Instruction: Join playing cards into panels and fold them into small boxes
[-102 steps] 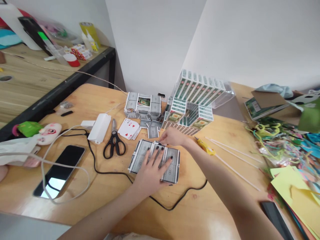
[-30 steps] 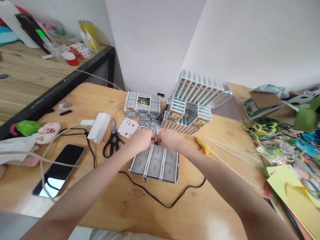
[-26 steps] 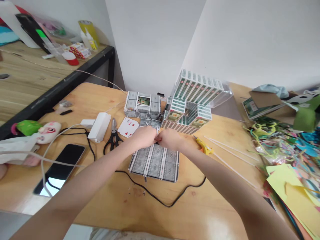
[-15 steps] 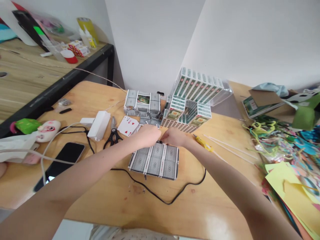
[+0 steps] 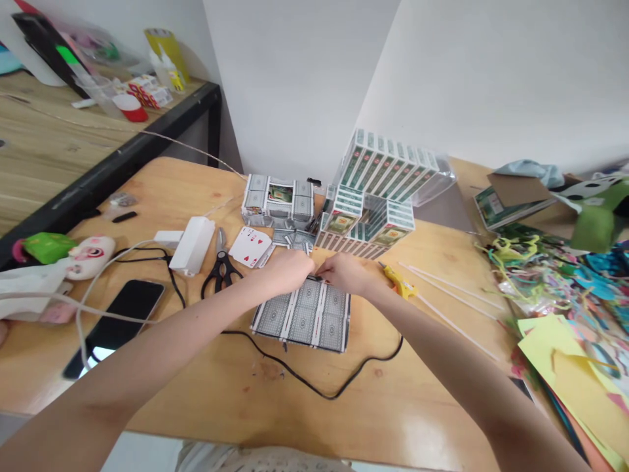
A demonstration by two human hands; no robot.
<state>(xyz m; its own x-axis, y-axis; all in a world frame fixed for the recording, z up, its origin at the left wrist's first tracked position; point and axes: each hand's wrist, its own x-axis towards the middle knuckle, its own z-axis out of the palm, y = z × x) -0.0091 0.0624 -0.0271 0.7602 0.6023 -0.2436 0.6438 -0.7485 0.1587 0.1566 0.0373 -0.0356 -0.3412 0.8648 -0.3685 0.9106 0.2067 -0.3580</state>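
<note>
A box-like panel made of grey-backed playing cards point(image 5: 303, 318) lies on the table in front of me. At its far edge my left hand point(image 5: 295, 270) is closed, fingers curled, and what it grips is hidden. Close beside it, my right hand point(image 5: 344, 272) is closed in a pinch at the same edge; a small dark piece shows between the two hands, too small to name. Behind them stand a second card-covered box point(image 5: 279, 200) and small loose card pieces point(image 5: 293, 238). A stack of playing cards point(image 5: 250, 246) lies face up to the left.
Black scissors point(image 5: 222, 267), a white power adapter point(image 5: 193, 246) and a phone point(image 5: 115, 328) lie on the left. Boxed card decks point(image 5: 388, 164) stand at the back. A yellow glue gun point(image 5: 400, 282) with white glue sticks point(image 5: 455, 287) lies right; its black cable point(image 5: 327, 396) curves in front.
The hands stay at the panel's far edge, with a slightly wider gap between them. The whole view has shifted a little; the objects on the table keep their places.
</note>
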